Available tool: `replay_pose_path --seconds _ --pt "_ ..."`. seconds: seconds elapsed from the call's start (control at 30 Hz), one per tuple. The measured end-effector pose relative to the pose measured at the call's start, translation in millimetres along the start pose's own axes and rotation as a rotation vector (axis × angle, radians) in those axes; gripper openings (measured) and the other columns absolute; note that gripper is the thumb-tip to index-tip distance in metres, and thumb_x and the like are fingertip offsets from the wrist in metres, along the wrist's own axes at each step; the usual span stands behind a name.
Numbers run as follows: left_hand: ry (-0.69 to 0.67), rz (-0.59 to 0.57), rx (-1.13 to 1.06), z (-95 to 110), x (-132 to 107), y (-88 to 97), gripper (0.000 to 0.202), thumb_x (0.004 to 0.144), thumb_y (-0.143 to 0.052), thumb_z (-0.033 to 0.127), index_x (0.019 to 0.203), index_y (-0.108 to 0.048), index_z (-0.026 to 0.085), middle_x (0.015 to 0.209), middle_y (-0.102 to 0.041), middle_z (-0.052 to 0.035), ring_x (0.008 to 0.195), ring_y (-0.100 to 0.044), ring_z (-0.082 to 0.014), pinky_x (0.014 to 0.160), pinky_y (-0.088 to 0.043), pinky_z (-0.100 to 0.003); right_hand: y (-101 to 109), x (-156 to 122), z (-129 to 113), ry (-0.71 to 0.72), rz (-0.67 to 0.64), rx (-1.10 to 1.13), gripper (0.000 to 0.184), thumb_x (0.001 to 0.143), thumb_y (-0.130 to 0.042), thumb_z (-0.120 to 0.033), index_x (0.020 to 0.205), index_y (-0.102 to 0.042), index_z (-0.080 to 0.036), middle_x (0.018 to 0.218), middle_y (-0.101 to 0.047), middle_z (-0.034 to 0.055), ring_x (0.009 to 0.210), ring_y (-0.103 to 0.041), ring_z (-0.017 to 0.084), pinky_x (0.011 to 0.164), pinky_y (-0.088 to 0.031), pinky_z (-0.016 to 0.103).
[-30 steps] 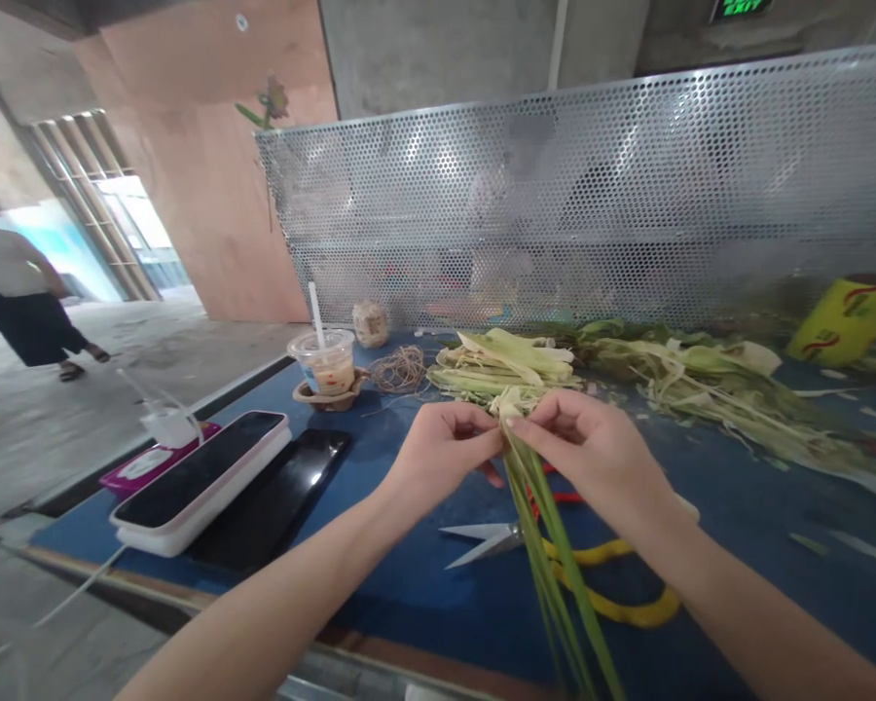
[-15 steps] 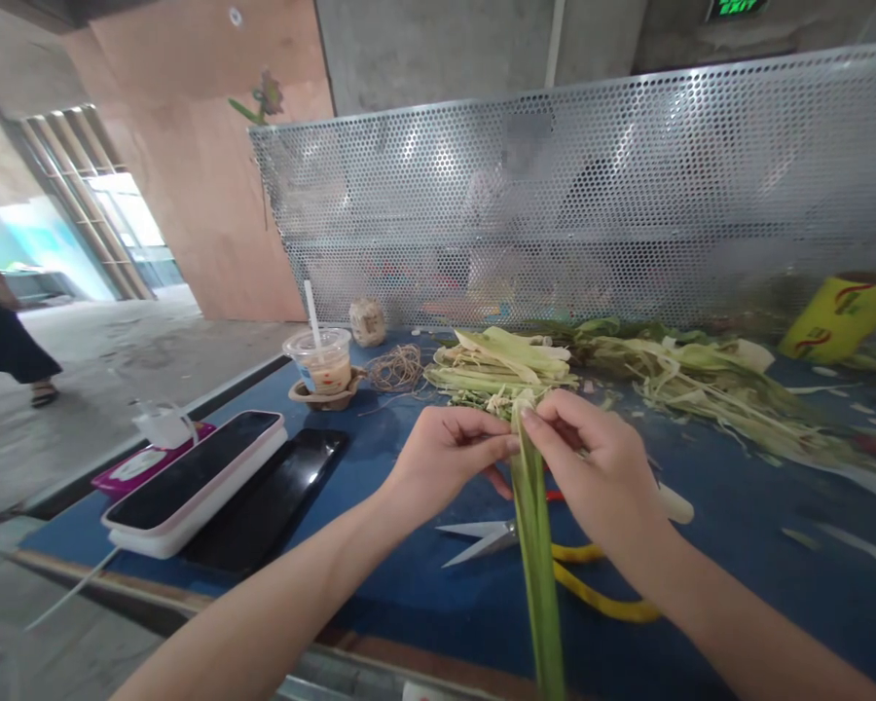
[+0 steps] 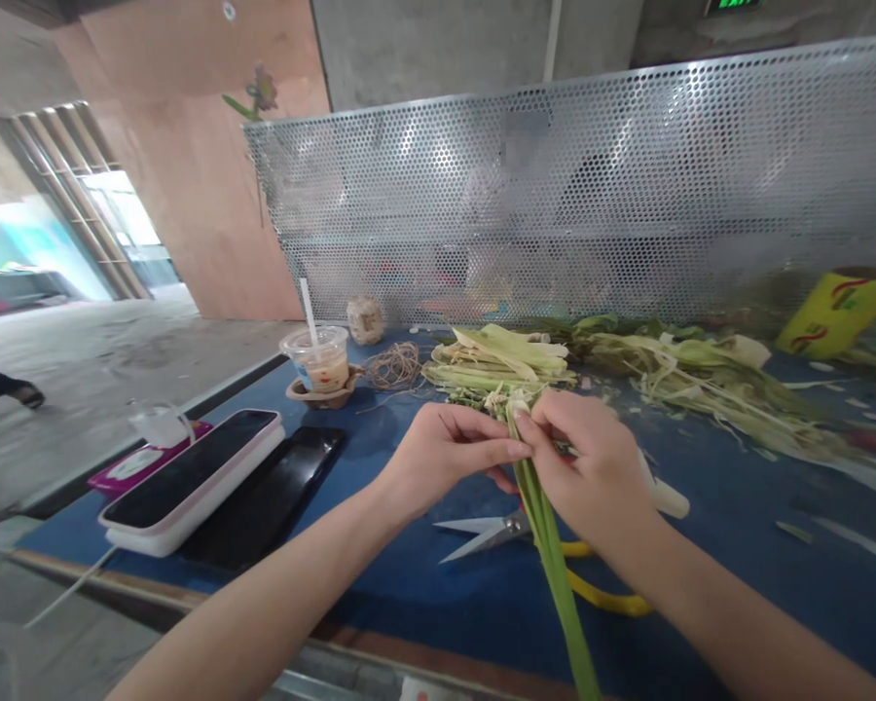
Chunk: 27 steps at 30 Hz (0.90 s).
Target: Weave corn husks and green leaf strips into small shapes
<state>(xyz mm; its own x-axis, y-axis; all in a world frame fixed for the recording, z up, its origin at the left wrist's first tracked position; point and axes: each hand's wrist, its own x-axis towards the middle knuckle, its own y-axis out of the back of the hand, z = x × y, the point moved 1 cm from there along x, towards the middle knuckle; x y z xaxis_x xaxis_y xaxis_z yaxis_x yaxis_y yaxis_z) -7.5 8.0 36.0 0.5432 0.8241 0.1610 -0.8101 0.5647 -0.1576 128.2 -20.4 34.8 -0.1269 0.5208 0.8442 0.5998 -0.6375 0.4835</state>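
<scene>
Above the middle of the table [image 3: 409, 604], the fingers of the left hand [image 3: 459, 450] and right hand [image 3: 591, 453] pinch the top of a long green husk strip [image 3: 559, 565] between thumbs and forefingers, its pale end just past the fingertips. From there it trails toward the near edge and out of view, crossing over scissors [image 3: 486, 538] whose blades stand apart, pointing left, with yellow handles to the right. A white cylindrical object [image 3: 670, 498] lies just right of the right hand.

Beyond the fingers sits a husk pile [image 3: 500, 355], with more loose husks [image 3: 701, 389] to the far right. Left of the pile are coiled twine [image 3: 394, 367] and a lidded plastic cup [image 3: 319, 365] with a straw; the print on it is too small to read. Nearer left lies a black phone [image 3: 270, 492].

At far right, a yellow roll [image 3: 839, 313] bears red curves and illegible green lettering. Behind the perforated screen [image 3: 438, 204], green letters on a cut-off sign [image 3: 734, 5] read EXIT.
</scene>
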Motion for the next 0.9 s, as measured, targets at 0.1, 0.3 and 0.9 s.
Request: replay_pose_path --seconds 0.1,0.3,0.9 --pt "0.013 -0.011 0.012 -1 0 0.1 0.007 0.059 -0.073 0.017 0.064 -0.07 0.013 0.055 -0.066 0.0009 0.048 -0.06 -0.0074 0.051 -0.052 -0.016 -1 0 0 0.004 0.0 0.033 0.029 0.08 -0.045 -0.014 0.056 -0.029 -0.02 0.052 -0.033 -0.0055 0.052 -0.035 0.009 0.054 -0.028 0.023" --pt "0.007 0.012 0.046 1 -1 0.0 0.006 0.065 -0.069 0.017 0.069 -0.071 0.014 0.059 -0.068 0.0002 0.05 -0.059 -0.0069 0.053 -0.051 -0.016 1 5 6 -0.195 -0.171 0.159 0.029 0.082 -0.044 -0.024 0.057 -0.031 -0.02 0.049 -0.033 -0.0066 0.047 -0.036 0.009 0.049 -0.028 0.023" --pt "0.03 0.101 0.128 -2 3 -10.7 0.022 0.073 -0.06 0.034 0.079 -0.057 0.014 0.063 -0.064 -0.0006 0.051 -0.062 -0.014 0.051 -0.049 -0.024 2 15 17 -0.504 -0.249 0.677 0.011 0.073 -0.057 -0.027 0.067 -0.055 -0.017 0.063 -0.057 -0.0008 0.057 -0.054 0.012 0.054 -0.044 0.026"
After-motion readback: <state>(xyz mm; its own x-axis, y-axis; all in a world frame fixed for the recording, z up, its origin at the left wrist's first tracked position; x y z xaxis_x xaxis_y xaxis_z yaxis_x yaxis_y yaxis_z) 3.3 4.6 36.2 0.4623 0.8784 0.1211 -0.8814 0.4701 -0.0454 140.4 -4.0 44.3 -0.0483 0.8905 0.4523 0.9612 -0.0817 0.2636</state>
